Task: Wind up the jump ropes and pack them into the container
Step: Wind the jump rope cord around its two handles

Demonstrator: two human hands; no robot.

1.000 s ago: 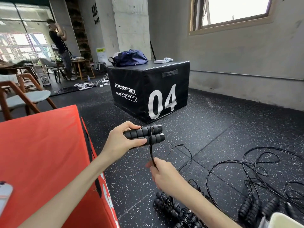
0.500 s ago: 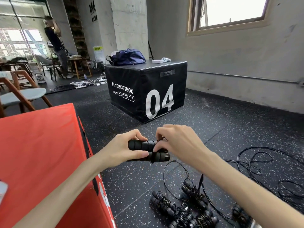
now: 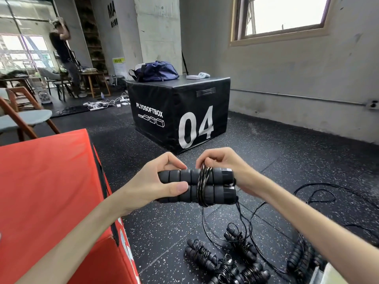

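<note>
Head view: the left hand [image 3: 155, 181] grips the pair of foam handles [image 3: 205, 186] side by side at chest height over the floor [image 3: 307, 160], while the right hand [image 3: 223, 165] pinches the black cord [image 3: 203, 181] at the top of a few turns looped round them. To wind well, I would keep the handles clamped parallel, lay each turn snug against the last, and draw slack steadily from the loose rope below. Finished bundles [image 3: 225, 265] lie on the floor near the container's pale corner [image 3: 328, 273].

My left hand [image 3: 151, 181] gripped the paired black foam handles [image 3: 205, 184]; my right hand [image 3: 227, 167] pinched the thin black cord [image 3: 203, 181] above them.
</note>
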